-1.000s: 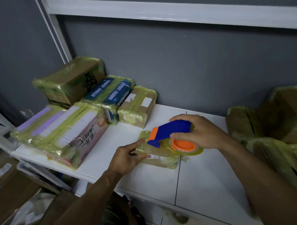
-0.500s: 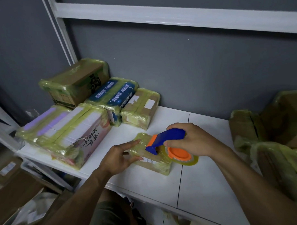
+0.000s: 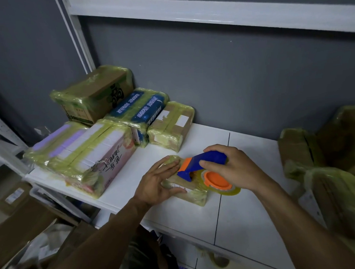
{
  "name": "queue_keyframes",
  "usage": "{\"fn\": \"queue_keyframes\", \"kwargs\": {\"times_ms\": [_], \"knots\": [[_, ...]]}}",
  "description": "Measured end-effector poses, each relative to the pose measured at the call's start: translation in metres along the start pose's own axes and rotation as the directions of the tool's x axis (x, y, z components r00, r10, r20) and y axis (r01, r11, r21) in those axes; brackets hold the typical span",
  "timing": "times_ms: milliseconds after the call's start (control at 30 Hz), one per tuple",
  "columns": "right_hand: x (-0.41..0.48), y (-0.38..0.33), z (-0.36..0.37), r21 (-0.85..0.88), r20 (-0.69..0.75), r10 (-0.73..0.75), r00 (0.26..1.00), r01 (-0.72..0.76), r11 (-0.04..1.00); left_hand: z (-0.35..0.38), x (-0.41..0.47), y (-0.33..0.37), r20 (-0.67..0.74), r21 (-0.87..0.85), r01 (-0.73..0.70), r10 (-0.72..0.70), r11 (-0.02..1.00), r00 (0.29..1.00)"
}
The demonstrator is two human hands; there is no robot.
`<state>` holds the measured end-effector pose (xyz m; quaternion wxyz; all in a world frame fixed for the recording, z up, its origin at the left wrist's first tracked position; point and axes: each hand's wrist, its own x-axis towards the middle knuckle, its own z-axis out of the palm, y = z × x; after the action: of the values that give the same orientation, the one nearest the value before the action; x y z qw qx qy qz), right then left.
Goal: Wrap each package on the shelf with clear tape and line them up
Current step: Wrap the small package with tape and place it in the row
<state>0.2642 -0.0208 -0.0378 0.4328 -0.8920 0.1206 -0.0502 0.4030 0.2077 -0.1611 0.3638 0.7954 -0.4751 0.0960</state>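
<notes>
The small flat cardboard package in yellowish clear tape (image 3: 196,197) lies near the front edge of the white shelf board (image 3: 185,220). The left hand (image 3: 156,183) presses it with flat fingers. The right hand (image 3: 234,168) clasps the blue-and-orange plastic tape dispenser (image 3: 194,167) on top. The package seems light and slippery, so hold it by the edges.

Only one view, wide-angle, worn on the head. Looks forward and down onto a flat white shelf board (image 3: 255,212) and faces a grey painted back wall (image 3: 231,82) behind it. Sits near: takes in both forearms from the bottom edge up to the left hand (image 3: 156,183) and the right hand (image 3: 234,168) at mid-frame, the latter gripping a blue and orange plastic tape dispenser (image 3: 211,158). Shows the white metal upright (image 3: 76,37) leaning at upper left. Reaches past the board's front lip to brown cardboard boxes (image 3: 15,230) lower left.
</notes>
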Motion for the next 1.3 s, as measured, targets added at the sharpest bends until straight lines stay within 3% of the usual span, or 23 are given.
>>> {"fn": "queue_keyframes", "kwargs": {"times_ms": [367, 533, 700, 900, 1067, 1300], "knots": [[-0.024, 0.008, -0.024, 0.05, 0.021, 0.007, 1.0, -0.008, 0.999, -0.004, -0.004, 0.008, -0.038, 0.088, 0.05, -0.047, 0.995, 0.998], [-0.031, 0.015, -0.019, 0.049, 0.007, 0.017, 1.0, -0.017, 0.999, -0.002, -0.003, 0.005, -0.002, 0.041, 0.039, -0.039, 0.998, 0.999], [-0.032, 0.015, -0.01, 0.051, 0.01, 0.001, 1.0, -0.001, 0.999, -0.014, -0.001, -0.008, 0.004, 0.157, -0.034, 0.034, 0.987, 0.999], [-0.025, 0.002, 0.02, 0.108, -0.052, 0.008, 0.999, -0.002, 0.994, -0.036, 0.009, -0.033, 0.157, 0.173, -0.002, -0.026, 0.985, 0.987], [-0.023, -0.002, 0.025, 0.11, -0.035, 0.025, 0.999, -0.021, 0.994, -0.027, 0.009, -0.013, 0.218, 0.288, -0.1, 0.036, 0.952, 0.975], [-0.035, 0.01, 0.029, 0.196, -0.082, 0.031, 0.996, -0.014, 0.98, -0.008, 0.003, -0.009, 0.024, 0.242, -0.05, 0.045, 0.969, 0.999]]}}
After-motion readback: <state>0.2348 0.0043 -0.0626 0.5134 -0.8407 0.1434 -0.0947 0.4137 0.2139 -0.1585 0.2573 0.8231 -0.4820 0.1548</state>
